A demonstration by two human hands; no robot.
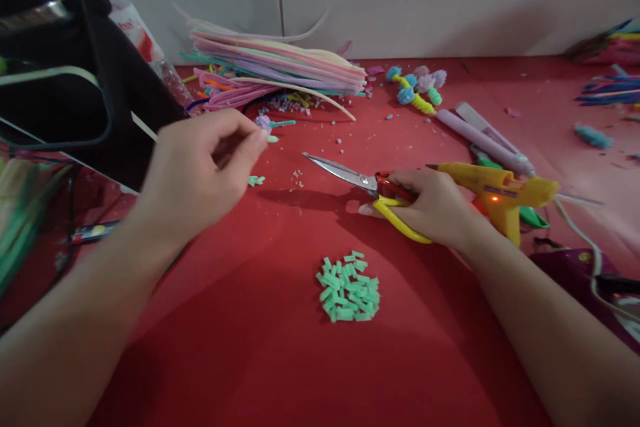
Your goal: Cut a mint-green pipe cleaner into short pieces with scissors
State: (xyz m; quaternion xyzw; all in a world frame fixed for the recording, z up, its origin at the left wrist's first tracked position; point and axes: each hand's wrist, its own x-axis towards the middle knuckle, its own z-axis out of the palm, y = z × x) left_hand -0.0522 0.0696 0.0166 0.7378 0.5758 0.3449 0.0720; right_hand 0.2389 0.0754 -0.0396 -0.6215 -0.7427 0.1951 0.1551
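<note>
Resting on scissors (367,190), right hand (433,207) leaves open red table (240,347) nearer.

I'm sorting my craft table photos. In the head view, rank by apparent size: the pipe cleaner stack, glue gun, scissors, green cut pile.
1. pipe cleaner stack
2. glue gun and scissors: too alike to rank, and the right hand hides part of the scissors
3. green cut pile

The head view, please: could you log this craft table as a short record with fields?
surface: red table
left hand: raised, fingertips pinched near a small purple and green piece
right hand: on the yellow handles of the scissors, blades closed, lying on the table
in front: pile of cut green bits
right of scissors: yellow glue gun, light lit
at back: stack of pastel pipe cleaners
</note>
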